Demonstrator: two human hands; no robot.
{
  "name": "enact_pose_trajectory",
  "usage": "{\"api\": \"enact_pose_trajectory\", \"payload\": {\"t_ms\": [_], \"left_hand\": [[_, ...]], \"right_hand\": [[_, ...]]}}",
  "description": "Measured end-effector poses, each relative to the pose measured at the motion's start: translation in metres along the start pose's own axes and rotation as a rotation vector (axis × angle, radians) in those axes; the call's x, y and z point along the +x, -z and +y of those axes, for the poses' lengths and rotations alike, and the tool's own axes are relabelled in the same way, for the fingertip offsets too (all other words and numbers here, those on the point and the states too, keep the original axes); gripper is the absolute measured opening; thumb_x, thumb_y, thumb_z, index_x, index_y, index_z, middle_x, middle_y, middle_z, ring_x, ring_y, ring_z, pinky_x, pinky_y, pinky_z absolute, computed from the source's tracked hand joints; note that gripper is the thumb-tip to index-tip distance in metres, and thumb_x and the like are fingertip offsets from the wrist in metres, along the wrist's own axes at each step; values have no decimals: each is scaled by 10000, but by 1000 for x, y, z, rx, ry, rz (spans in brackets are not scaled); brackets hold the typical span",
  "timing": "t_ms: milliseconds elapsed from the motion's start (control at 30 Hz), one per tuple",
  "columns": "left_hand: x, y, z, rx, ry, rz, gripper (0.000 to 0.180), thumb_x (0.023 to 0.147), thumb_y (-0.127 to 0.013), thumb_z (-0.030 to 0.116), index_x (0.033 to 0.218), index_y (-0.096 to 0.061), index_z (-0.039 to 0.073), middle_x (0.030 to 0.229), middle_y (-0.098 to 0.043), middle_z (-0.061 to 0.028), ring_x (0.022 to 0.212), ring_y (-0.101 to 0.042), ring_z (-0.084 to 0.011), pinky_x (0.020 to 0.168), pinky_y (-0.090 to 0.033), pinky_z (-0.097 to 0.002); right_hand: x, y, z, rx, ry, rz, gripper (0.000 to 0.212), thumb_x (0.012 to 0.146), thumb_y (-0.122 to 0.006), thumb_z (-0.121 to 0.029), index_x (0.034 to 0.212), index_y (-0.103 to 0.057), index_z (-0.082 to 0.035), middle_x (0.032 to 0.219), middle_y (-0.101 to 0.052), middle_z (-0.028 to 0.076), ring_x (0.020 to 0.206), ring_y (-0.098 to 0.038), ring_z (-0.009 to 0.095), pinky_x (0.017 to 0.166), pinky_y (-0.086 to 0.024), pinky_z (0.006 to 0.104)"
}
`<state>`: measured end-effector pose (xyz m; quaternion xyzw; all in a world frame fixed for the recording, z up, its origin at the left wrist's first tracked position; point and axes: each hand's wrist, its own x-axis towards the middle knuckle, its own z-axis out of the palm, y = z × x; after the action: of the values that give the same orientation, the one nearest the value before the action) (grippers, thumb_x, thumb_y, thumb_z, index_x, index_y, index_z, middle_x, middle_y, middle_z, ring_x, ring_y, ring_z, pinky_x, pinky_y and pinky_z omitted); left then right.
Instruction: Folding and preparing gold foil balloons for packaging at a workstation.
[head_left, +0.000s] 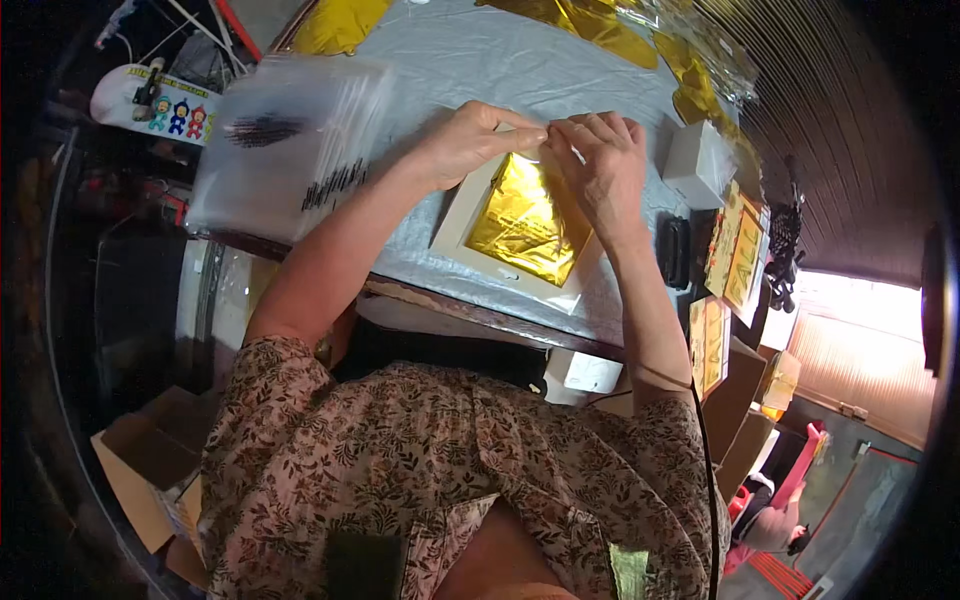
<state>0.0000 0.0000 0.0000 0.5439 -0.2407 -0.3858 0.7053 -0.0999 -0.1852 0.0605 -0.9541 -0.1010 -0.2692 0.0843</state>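
Observation:
A pale card frame (452, 246) lies tilted on the table, with a shiny gold foil packet (525, 222) inside its border. At the frame's far end, my left hand (482, 142) and my right hand (604, 160) meet. The fingers of both are closed in a pinch, fingertips almost touching. What sits between them is too small and covered to make out. My hands and wrists hide most of the frame's far edge and part of its right side.
Left of the frame stands a pile of clear plastic bags (290, 140). Gold foil pieces (590, 35) lie along the table's far side. Rightward are a white box (698, 165), a black object (677, 252) and printed yellow cards (738, 245). An open cardboard box (150, 460) stands lower left.

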Motion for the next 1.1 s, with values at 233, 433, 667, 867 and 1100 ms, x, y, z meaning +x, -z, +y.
{"api": "enact_pose_trajectory", "payload": {"t_ms": [233, 433, 667, 867, 1100], "left_hand": [[0, -8, 0, 15, 43, -62, 350, 1017, -692, 221, 1242, -708, -47, 1176, -734, -98, 1065, -669, -123, 943, -533, -282], [-11, -19, 11, -245, 83, -77, 332, 1022, -678, 188, 1255, -701, -47, 1171, -740, -103, 1058, -684, -144, 954, -537, -284], [-16, -28, 14, 105, -184, -110, 342, 1024, -683, 222, 1231, -718, -48, 1135, -751, -92, 1013, -686, -135, 945, -537, -281], [-24, -34, 23, 364, -276, -107, 334, 1043, -656, 244, 1223, -734, -27, 1073, -760, -36, 989, -645, -79, 908, -523, -257], [-26, -35, 28, 301, -286, -121, 350, 1047, -649, 266, 1216, -736, -28, 1066, -761, -23, 988, -644, -81, 891, -527, -262]], "right_hand": [[-3, 0, -1, -100, 46, 18, 118, 832, -757, -114, 944, -723, -98, 902, -702, 29, 872, -624, 234, 855, -444, 390], [-13, 14, -16, -56, -39, 239, 238, 790, -773, -84, 1023, -736, -113, 979, -709, 18, 921, -634, 227, 841, -437, 381], [-25, 38, -49, -107, -50, 164, 305, 784, -812, -145, 1083, -754, -117, 1036, -712, -7, 950, -637, 210, 857, -434, 368], [-25, 57, -52, -194, 29, 96, 285, 772, -823, -148, 1047, -755, -118, 988, -703, -13, 915, -630, 195, 848, -433, 365], [-15, 49, -49, -183, 6, 156, 194, 750, -812, -88, 920, -718, -102, 887, -668, -3, 844, -607, 216, 812, -427, 364]]}}
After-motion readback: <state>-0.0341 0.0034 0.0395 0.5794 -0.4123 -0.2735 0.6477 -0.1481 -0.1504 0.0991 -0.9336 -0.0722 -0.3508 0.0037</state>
